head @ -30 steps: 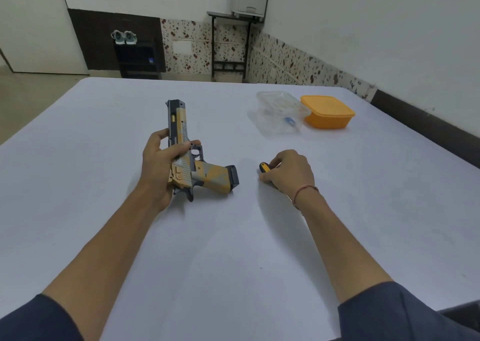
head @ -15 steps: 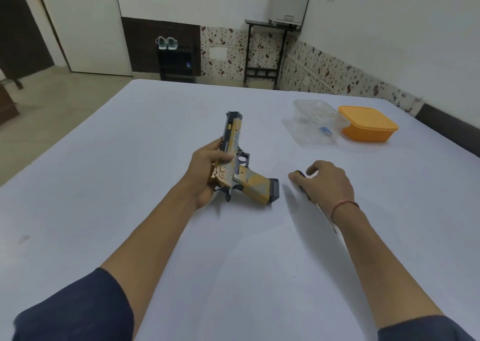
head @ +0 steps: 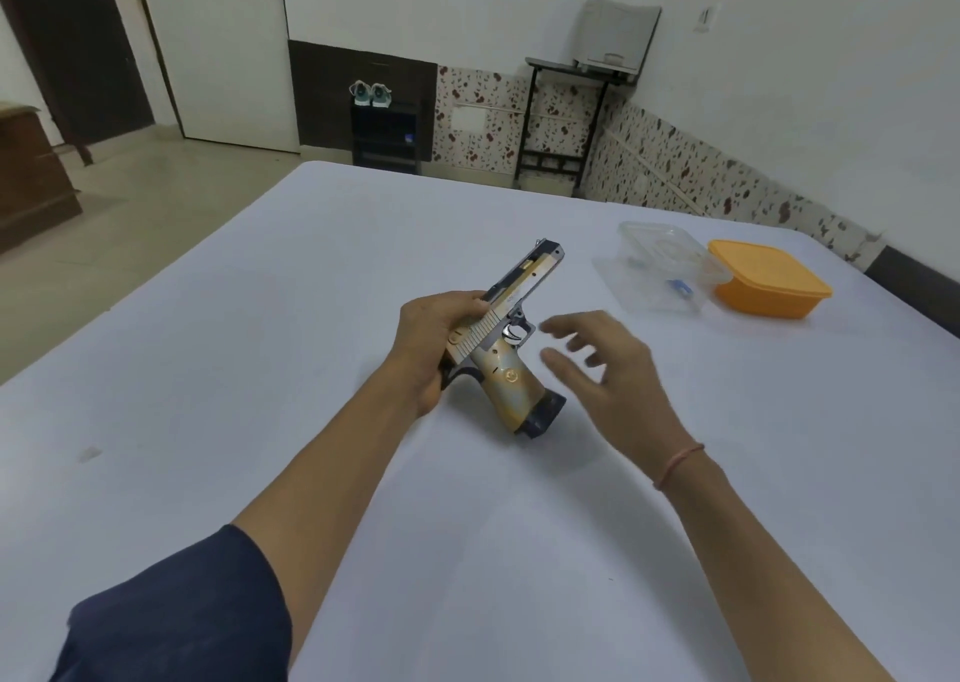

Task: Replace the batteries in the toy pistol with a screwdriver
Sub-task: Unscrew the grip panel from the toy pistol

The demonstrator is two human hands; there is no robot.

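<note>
The person's left grip [head: 431, 343] is clamped on the toy pistol [head: 511, 312], fingers and thumb wrapped round the rear of the ribbed silver slide, w/ the muzzle pointing away and up to the right. The pistol is tan-gold w/ a dark base plate at the bottom of its handle. That base hangs low over the white tabletop [head: 260, 369], near mid-table (can't tell if it touches the cloth). The trigger and its guard face the right side.

The right grip [head: 623, 375] hovers just right of the pistol's handle, apart from it, fingers [head: 561, 325] spread and relaxed, holding nothing. They're motion-blurred, so exact pose is unclear. A thin reddish thread bracelet [head: 675, 466] sits on that wrist. A dark blue sleeve [head: 182, 608] covers the left upper arm.

Farther back on the right of the tabletop stands a clear plastic container [head: 660, 266] w/ a small blue item [head: 678, 286] inside. An orange lidded box [head: 769, 286] sits just beside it on the right, approx. touching.

In the bkgd, a pair of light sneakers [head: 371, 94] rests on top of a dark rack against the wall. A grey printer-like unit [head: 618, 32] sits on a black stand to the right of that, and a white door [head: 223, 42] stands at the left.
</note>
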